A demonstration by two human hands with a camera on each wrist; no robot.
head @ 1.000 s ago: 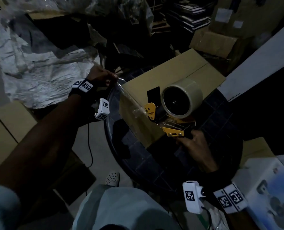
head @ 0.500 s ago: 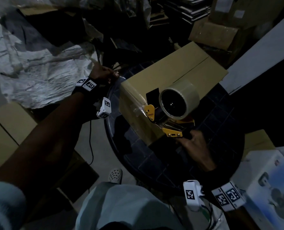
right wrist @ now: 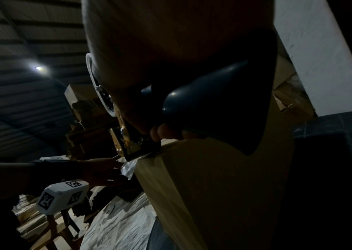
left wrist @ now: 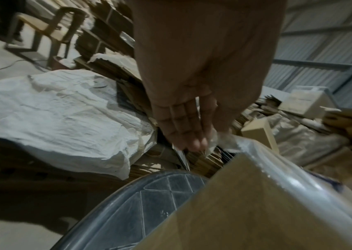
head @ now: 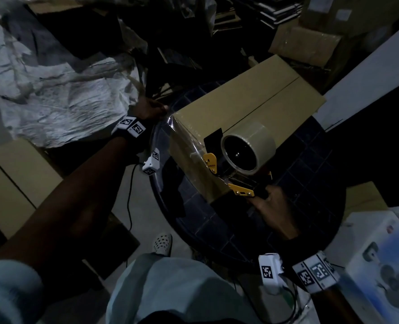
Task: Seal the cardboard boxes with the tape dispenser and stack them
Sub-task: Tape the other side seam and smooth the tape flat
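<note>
A closed cardboard box (head: 252, 104) lies on a dark round table (head: 310, 183). My right hand (head: 270, 204) grips the handle of the tape dispenser (head: 248, 148), whose roll and yellow plates sit at the box's near corner. A clear tape strip (head: 189, 139) runs from it along the box's near edge to the left corner. There my left hand (head: 149, 109) pinches the tape end (left wrist: 213, 140) between thumb and fingers (left wrist: 190, 135). In the right wrist view my fingers wrap the dark handle (right wrist: 202, 101), with the tape end (right wrist: 128, 167) crumpled at the box (right wrist: 213, 186).
A crumpled white sheet (head: 60, 106) covers clutter at the left. Flat cardboard (head: 14, 178) lies on the floor by my left arm. A white printed box (head: 380, 265) stands at the right, more cartons (head: 310, 45) at the back, a white pillar (head: 369, 73) beside them.
The tape strip, which hung loose off the box's front, now lies tighter along its near edge. Both hands keep their hold and have shifted little.
</note>
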